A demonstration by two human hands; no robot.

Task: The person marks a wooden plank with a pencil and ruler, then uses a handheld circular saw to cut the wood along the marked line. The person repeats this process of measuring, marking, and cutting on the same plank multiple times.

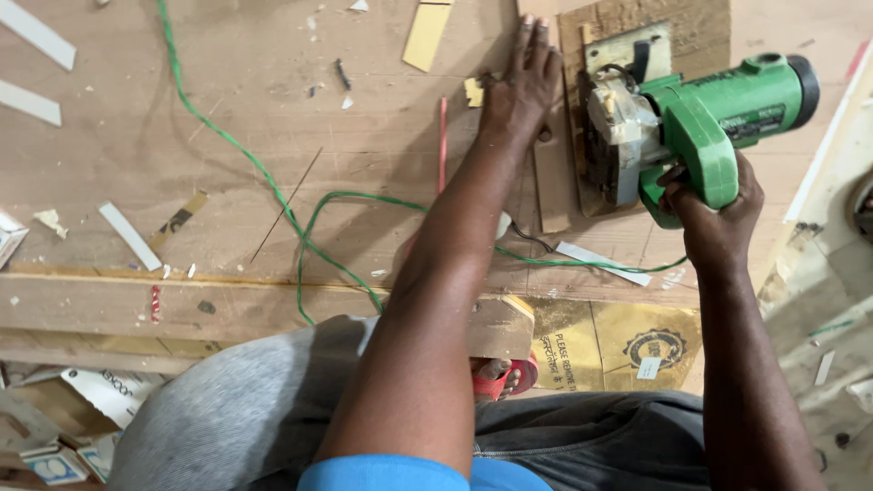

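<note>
My right hand (714, 214) grips the handle of a green circular saw (696, 114) whose metal base rests on a brown board (700, 27) at the upper right. My left hand (520, 86) lies flat, fingers together, pressing on a narrow strip of wood (550, 182) just left of the saw. The saw's green cord (273, 186) loops across the plywood work surface (182, 127) to the left. A red pencil (443, 145) lies beside my left forearm.
Wood offcuts and white strips (129, 236) litter the plywood. A yellowish strip (426, 35) lies at the top. Cardboard packaging (618, 341) sits under the front edge. My foot in a red sandal (502, 375) shows below; boxes (64, 436) sit lower left.
</note>
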